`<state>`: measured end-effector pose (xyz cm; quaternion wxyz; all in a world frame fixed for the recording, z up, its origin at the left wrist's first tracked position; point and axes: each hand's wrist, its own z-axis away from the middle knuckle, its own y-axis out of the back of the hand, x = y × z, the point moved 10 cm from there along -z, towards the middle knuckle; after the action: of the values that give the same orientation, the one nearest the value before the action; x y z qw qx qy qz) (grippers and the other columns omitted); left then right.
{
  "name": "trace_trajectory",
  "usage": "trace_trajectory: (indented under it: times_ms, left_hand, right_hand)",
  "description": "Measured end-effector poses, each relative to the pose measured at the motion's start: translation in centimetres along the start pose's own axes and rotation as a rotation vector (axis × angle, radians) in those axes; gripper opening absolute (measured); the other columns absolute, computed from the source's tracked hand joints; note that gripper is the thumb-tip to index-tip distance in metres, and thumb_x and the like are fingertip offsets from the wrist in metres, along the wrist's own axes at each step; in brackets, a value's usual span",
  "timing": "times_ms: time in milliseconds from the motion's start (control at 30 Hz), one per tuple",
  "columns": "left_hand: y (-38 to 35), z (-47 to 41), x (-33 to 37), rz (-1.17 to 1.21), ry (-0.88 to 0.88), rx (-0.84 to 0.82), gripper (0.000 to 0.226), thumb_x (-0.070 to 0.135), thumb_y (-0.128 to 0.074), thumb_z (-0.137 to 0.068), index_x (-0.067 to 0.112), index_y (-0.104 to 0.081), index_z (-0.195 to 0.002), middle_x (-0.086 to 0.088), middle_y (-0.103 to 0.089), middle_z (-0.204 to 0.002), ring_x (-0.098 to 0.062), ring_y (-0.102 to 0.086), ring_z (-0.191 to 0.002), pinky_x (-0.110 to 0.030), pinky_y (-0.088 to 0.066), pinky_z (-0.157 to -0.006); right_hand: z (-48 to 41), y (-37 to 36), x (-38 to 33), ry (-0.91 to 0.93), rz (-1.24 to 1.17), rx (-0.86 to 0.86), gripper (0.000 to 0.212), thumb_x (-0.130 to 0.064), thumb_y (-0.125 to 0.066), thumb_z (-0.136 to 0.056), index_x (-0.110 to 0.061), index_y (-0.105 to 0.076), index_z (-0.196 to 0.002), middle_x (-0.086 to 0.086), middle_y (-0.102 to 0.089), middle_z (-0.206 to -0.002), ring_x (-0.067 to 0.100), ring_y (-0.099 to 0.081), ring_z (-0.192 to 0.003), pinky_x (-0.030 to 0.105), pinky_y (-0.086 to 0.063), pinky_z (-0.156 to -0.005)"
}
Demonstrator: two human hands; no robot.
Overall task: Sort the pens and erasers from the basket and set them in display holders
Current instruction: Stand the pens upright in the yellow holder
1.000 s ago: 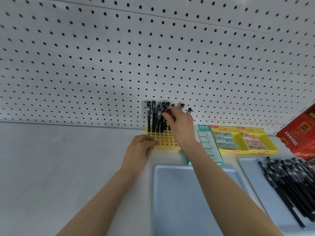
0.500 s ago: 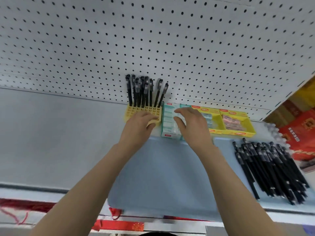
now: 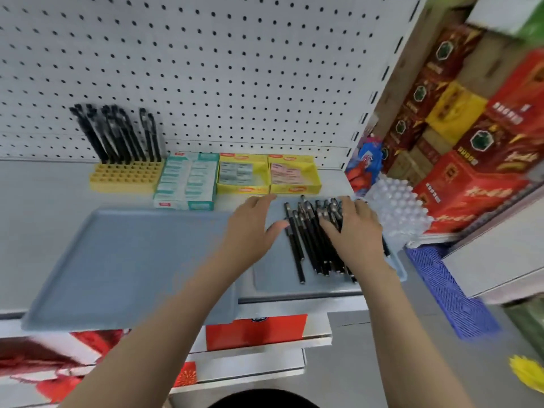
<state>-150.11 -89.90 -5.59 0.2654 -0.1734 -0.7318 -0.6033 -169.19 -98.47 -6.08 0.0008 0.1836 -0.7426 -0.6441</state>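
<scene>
Pens (image 3: 319, 251) — right hand (image 3: 357, 231) atop them, left hand (image 3: 250, 228) beside.

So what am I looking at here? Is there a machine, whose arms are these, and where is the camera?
No machine: these are a person's bare arms, filmed by one wide-angle camera worn on the head, looking forward and down at a shop shelf. At the back, black pens stand in a yellow holder, next to a teal eraser box and yellow eraser boxes. In front lie a left tray and a right tray, which carries a pile of loose pens. The right hand rests flat on that pile; the left hand is open beside it. Neither grips a pen.
</scene>
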Motion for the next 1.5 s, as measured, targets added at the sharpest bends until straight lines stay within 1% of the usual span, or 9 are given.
trace_trajectory:
  times_ms: [133, 267, 533, 667, 867, 1067, 1167, 1333, 1500]
  left_hand:
    - [-5.4, -0.4, 1.7, -0.129, 0.137, -0.178, 0.085, 0.062, -0.039, -0.094, 0.009, -0.012, -0.155, -0.019, -0.038, -0.147, -0.034, -0.040, -0.132, -0.042, -0.034, -0.106]
    - [-8.1, -1.3, 2.6, -0.392, 0.208, -0.171, 0.101, 0.075, -0.026, -0.089, 0.000, -0.008, -0.153, -0.025, -0.043, -0.141, -0.039, -0.042, -0.125, -0.044, -0.032, -0.105]
    - [-8.6, -2.2, 2.9, -0.334, 0.312, -0.203, 0.110, 0.063, -0.057, -0.082, 0.001, -0.001, -0.153, -0.027, -0.030, -0.146, -0.046, -0.029, -0.131, -0.048, -0.030, -0.108]
    - [-8.0, -2.4, 2.4, -0.394, 0.273, -0.177, 0.096, 0.046, -0.057, -0.089, -0.003, -0.003, -0.151, -0.026, -0.037, -0.139, -0.040, -0.039, -0.123, -0.043, -0.031, -0.107]
    - [-6.2, -2.1, 2.2, -0.338, 0.224, -0.123, 0.093, 0.020, -0.061, -0.089, -0.001, 0.005, -0.152, -0.023, -0.044, -0.132, -0.036, -0.046, -0.115, -0.038, -0.036, -0.099]
    - [-5.8, -0.5, 1.4, -0.379, 0.374, -0.066, 0.092, 0.052, -0.051, -0.094, -0.001, -0.002, -0.152, -0.025, -0.038, -0.143, -0.040, -0.038, -0.128, -0.046, -0.037, -0.103]
    - [-6.4, -0.8, 1.5, -0.437, 0.383, -0.076, 0.096, 0.046, -0.058, -0.090, -0.003, -0.003, -0.151, -0.025, -0.037, -0.142, -0.041, -0.037, -0.128, -0.044, -0.038, -0.102]
    - [-6.2, -2.2, 1.8, -0.584, 0.331, -0.113, 0.070, 0.021, -0.057, -0.091, -0.008, -0.021, -0.144, -0.022, -0.048, -0.130, -0.034, -0.051, -0.114, -0.036, -0.045, -0.090]
    - [-6.1, -2.8, 1.7, -0.514, 0.292, -0.132, 0.035, 0.007, -0.054, -0.091, -0.001, -0.041, -0.122, -0.018, -0.055, -0.116, -0.031, -0.057, -0.105, -0.033, -0.045, -0.077]
  right_hand:
    - [0.7, -3.0, 3.0, -0.120, 0.014, -0.236, 0.076, -0.059, -0.039, -0.097, -0.014, -0.019, -0.153, 0.024, -0.024, -0.154, 0.040, -0.028, -0.140, 0.052, -0.031, -0.111]
    - [1.2, -3.8, 2.5, -0.075, 0.019, -0.239, 0.063, -0.046, -0.033, -0.103, -0.010, -0.019, -0.153, 0.027, -0.025, -0.153, 0.040, -0.028, -0.141, 0.049, -0.028, -0.111]
    - [1.5, -3.9, 1.6, 0.006, -0.053, -0.244, 0.056, -0.029, -0.036, -0.104, -0.006, -0.021, -0.152, 0.024, -0.023, -0.155, 0.038, -0.028, -0.141, 0.044, -0.025, -0.113]
    - [1.6, -3.2, 0.4, 0.097, -0.095, -0.218, 0.054, -0.029, -0.044, -0.101, -0.006, -0.031, -0.149, 0.018, -0.037, -0.149, 0.035, -0.035, -0.136, 0.040, -0.030, -0.110]
    - [1.7, -2.9, -0.3, 0.126, -0.137, -0.228, 0.064, -0.037, -0.053, -0.097, -0.010, -0.030, -0.150, 0.013, -0.038, -0.151, 0.033, -0.033, -0.138, 0.039, -0.029, -0.112]
    - [1.6, -2.7, 0.0, 0.121, -0.116, -0.191, 0.066, -0.042, -0.056, -0.095, -0.011, -0.032, -0.149, 0.011, -0.039, -0.149, 0.032, -0.034, -0.136, 0.039, -0.031, -0.111]
    - [1.6, -2.5, -0.1, 0.130, -0.109, -0.175, 0.065, -0.042, -0.056, -0.095, -0.011, -0.033, -0.148, 0.011, -0.041, -0.148, 0.031, -0.036, -0.135, 0.038, -0.031, -0.110]
    - [1.5, -2.5, 0.0, 0.140, -0.117, -0.169, 0.066, -0.042, -0.058, -0.095, -0.011, -0.033, -0.149, 0.010, -0.041, -0.147, 0.030, -0.037, -0.135, 0.037, -0.030, -0.110]
    - [1.3, -2.6, -0.1, 0.138, -0.123, -0.172, 0.069, -0.042, -0.061, -0.093, -0.013, -0.034, -0.148, 0.009, -0.041, -0.147, 0.030, -0.036, -0.135, 0.036, -0.030, -0.111]
